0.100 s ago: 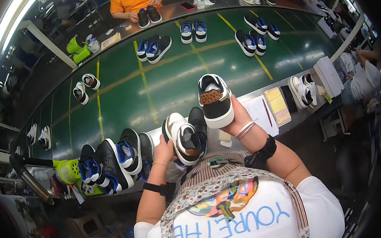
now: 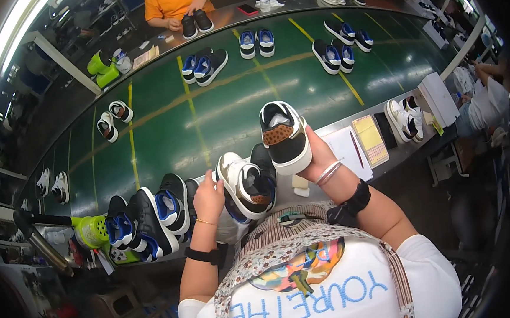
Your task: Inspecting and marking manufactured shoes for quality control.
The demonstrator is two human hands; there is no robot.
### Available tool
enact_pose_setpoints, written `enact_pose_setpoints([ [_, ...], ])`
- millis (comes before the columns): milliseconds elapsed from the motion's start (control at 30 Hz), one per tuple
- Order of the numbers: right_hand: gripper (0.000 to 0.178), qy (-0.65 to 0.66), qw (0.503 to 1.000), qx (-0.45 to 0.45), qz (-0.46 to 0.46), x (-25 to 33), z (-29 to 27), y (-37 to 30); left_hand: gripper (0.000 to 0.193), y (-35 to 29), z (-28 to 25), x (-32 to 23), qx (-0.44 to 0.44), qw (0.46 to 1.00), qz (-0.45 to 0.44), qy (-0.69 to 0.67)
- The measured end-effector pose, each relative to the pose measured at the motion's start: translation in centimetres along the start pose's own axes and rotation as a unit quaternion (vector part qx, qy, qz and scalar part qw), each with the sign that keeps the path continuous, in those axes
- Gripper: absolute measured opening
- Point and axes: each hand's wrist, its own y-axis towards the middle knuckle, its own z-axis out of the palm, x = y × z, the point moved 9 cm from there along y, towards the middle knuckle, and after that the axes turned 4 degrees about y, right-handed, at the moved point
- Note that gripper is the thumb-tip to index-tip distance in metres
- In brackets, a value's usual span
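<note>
My right hand [image 2: 320, 160] grips a black-and-white sneaker [image 2: 287, 151] with a brown spotted heel patch, raised above the bench edge with its heel toward me. A matching sneaker [image 2: 246, 186], white and tan with a spotted heel, rests tilted among dark shoes in front of me. Just left of it is my left hand [image 2: 209, 199], holding nothing I can see, its index finger and thumb apart and the other fingers partly hidden. Beside that hand, several black sneakers with blue linings [image 2: 171, 205] stand in a row.
A green conveyor belt [image 2: 163, 121] carries spaced pairs of sneakers. At right lie paper sheets [image 2: 340, 147], a yellow pad [image 2: 370, 142], white sneakers [image 2: 403, 120] and a white box [image 2: 438, 99]. A green container [image 2: 91, 230] stands left. Opposite, a person in orange [image 2: 176, 2] touches black shoes.
My left hand has come away from the white and tan sneaker, moving slightly left and up. The raised sneaker in my right hand has shifted a little left and down.
</note>
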Motion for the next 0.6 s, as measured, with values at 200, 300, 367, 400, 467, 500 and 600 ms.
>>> enact_pose_setpoints([
  [200, 0.046, -0.196, 0.975, 0.078, 0.066, -1.1, 4.2, -1.8, 0.049, -4.1, -10.5, -16.6, -0.006, 0.883, 0.441, -0.164],
  [300, 0.053, -0.279, 0.950, 0.132, 0.051, 0.5, 6.0, -2.6, 0.039, -3.9, -8.0, -18.3, 0.121, 0.913, 0.390, -0.017],
  [367, 0.059, -0.388, 0.912, 0.128, 0.039, 2.7, 3.6, -1.9, 0.036, -3.5, -8.6, -17.8, 0.115, 0.910, 0.382, -0.112],
  [400, 0.055, -0.511, 0.855, 0.089, 0.025, 4.4, 2.3, -1.7, 0.033, -3.3, -9.3, -17.3, 0.104, 0.902, 0.364, -0.207],
  [467, 0.036, -0.734, 0.675, -0.010, -0.076, 7.8, -4.5, 0.3, 0.026, -3.9, -10.4, -18.6, 0.076, 0.892, 0.392, -0.211],
  [500, 0.033, -0.833, 0.542, -0.027, -0.105, 8.4, -7.6, 1.0, 0.024, -3.4, -10.3, -18.2, 0.109, 0.876, 0.338, -0.327],
  [600, 0.036, -0.919, 0.382, -0.071, -0.065, 6.0, -16.3, 2.6, 0.022, -2.9, -10.5, -16.8, 0.136, 0.841, 0.249, -0.460],
])
